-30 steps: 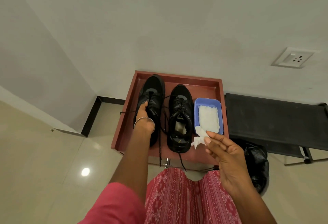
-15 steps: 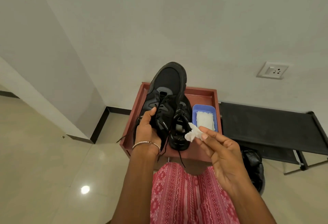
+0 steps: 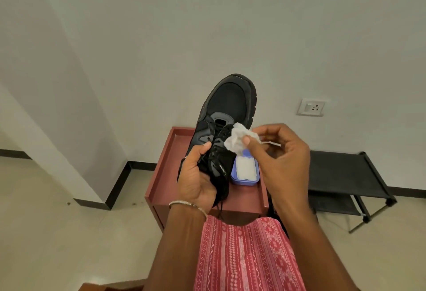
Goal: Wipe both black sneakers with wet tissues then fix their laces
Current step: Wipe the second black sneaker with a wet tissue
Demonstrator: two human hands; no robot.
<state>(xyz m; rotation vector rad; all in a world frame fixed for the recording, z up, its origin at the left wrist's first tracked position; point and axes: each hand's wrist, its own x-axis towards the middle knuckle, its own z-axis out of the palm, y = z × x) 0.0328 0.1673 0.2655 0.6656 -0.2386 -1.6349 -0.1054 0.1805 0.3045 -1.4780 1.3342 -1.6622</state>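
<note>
Up close, her left hand gripped the black sneaker while her right hand pinched a crumpled wet tissue against its laces; tongue lettering unreadable.

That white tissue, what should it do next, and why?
Probably press it onto the black sneaker and start wiping. The right hand pinches the crumpled white wet tissue right at the laces, while the left hand holds the sneaker up above the red-brown tray.
</note>
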